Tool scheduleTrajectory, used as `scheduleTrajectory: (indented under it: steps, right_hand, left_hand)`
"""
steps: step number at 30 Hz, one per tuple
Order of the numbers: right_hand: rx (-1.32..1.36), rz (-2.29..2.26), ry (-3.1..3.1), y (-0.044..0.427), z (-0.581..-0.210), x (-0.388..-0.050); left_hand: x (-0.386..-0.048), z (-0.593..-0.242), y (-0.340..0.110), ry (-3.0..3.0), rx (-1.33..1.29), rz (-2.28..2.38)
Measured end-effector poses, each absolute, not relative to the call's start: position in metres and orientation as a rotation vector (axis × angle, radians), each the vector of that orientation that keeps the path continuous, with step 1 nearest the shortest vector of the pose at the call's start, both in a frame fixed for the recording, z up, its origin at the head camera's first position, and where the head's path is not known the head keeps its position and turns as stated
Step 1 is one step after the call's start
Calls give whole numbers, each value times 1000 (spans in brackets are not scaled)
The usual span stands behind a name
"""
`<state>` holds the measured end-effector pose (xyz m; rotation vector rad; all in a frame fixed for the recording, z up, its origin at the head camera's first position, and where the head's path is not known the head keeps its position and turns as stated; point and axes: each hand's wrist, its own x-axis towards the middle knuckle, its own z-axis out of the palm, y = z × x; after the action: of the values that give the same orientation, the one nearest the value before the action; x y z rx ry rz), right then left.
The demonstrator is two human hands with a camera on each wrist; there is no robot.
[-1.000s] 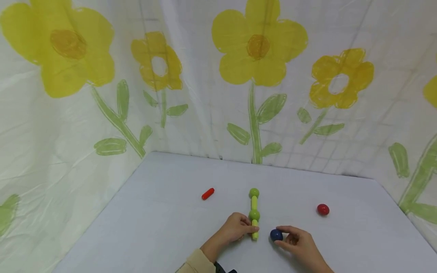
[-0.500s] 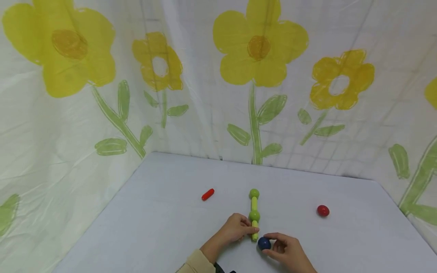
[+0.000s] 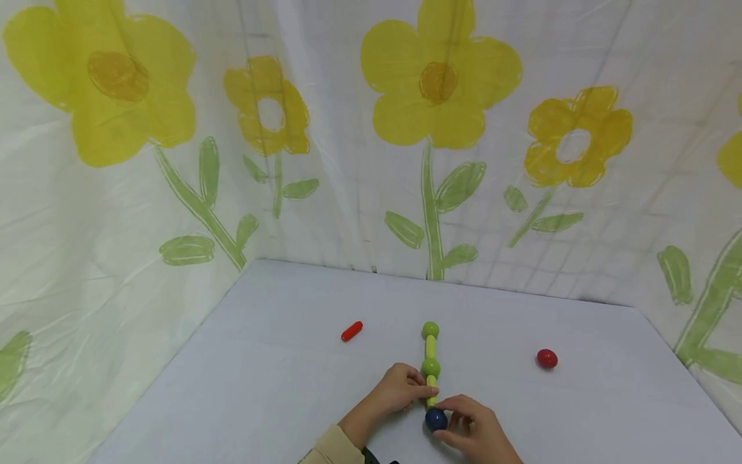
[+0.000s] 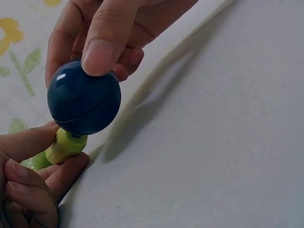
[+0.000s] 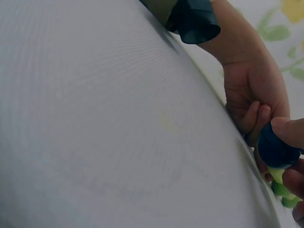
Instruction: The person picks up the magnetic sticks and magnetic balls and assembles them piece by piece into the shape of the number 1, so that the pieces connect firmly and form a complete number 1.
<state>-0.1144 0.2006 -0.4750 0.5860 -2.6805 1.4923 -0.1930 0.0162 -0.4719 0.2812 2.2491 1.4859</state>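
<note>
1. Blue ball point(image 3: 436, 419): it is at the near end of the lower yellow-green rod point(image 3: 431, 381), low over the desk point(image 3: 261, 335). The left wrist view shows ball and rod meeting end to end; how firmly they join, I cannot tell.
2. The right hand point(image 3: 472, 425) pinches the ball, thumb on one side and fingers on the other.
3. The left hand point(image 3: 400, 386) pinches the lower rod between thumb and fingers, short of the ball.
4. The ball looks hard, smooth and glossy, probably light and plastic-like. It should not squash, and it seems unlikely to break under finger pressure. A thin seam point(image 4: 90, 110) crosses it, suggesting two joined halves.
5. That gloss could make it slippery, and its round form would likely roll if let go loose. Fingertips set opposite each other across the widest part should hold best, leaving the face towards the rod free.
6. The rod looks stiff and light. It lines up with the middle green ball point(image 3: 431, 368), the upper rod point(image 3: 430, 347) and the far green ball point(image 3: 430, 330); gripping near its free end should steady that end, though a sideways push might swing the row.
7. The red rod point(image 3: 351, 331) and red ball point(image 3: 547, 359) lie well apart from both hands.
</note>
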Motion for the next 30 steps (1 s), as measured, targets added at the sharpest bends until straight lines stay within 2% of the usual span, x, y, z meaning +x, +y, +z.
scheduleTrajectory:
  steps: [21, 30]
  right_hand:
    - [567, 1442, -2666, 194, -482, -118]
    - [413, 1561, -2718, 195, -484, -116]
  left_hand:
    - [-196, -476, 16, 2234, 327, 1531]
    - [-195, -476, 16, 2232, 316, 1527]
